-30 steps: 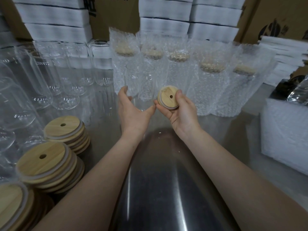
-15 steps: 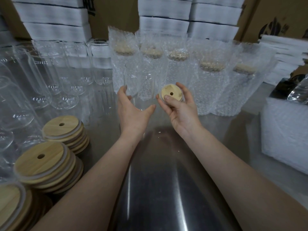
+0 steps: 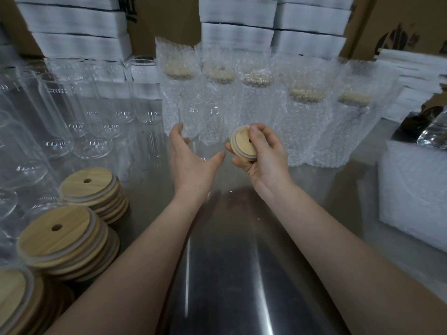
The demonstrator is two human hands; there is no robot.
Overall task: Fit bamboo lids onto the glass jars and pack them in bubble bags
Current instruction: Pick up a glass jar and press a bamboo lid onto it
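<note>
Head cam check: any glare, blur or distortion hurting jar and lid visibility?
Head view: glare streaks on the steel table near the bottom. Head view: the glass jar in the left hand nearly vanishes against the bubble bags. Head view: the bamboo lid in the right hand reads clearly. Head view: wide-angle stretch at the lid stacks, lower left.

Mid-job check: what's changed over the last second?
The right hand has rolled the bamboo lid in its grip: a finger now lies over its face, and the lid sits slightly lower and tilted, still off the glass jar. The left hand stays cupped round the jar; lid stacks and bagged jars unchanged.
</note>
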